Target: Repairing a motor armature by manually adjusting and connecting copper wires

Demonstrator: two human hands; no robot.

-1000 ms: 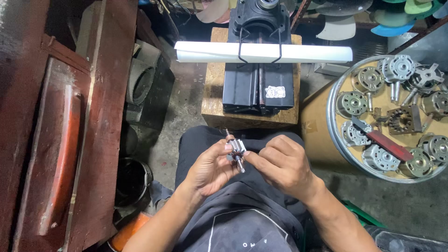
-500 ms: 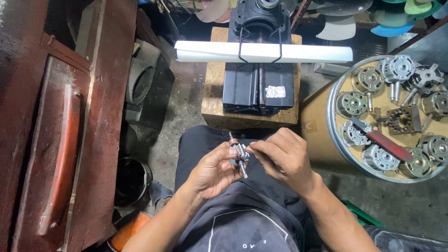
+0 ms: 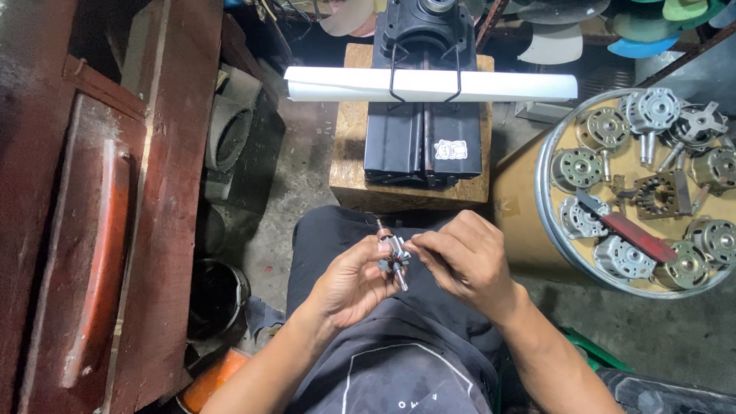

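- Two bare hands meet over the person's lap, both closed on one small metal rotor (image 3: 393, 259) with a thin shaft.
- Left hand (image 3: 351, 285): fingers curled around the rotor's lower shaft end, gripping from below.
- Right hand (image 3: 462, 259): fingertips pinched on the rotor's finned body from the right side.
- Rotor position: held tilted, above the dark trousers, just in front of the wooden block (image 3: 410, 180).
- On the block: a black machine (image 3: 424, 138) with a white tube (image 3: 429, 84) laid across it.
- Right of the hands: a round tray (image 3: 546, 165) carrying several metal motor housings (image 3: 619, 257) and a red-handled tool (image 3: 636, 236).
- Left: a red-brown wooden panel (image 3: 92, 230).
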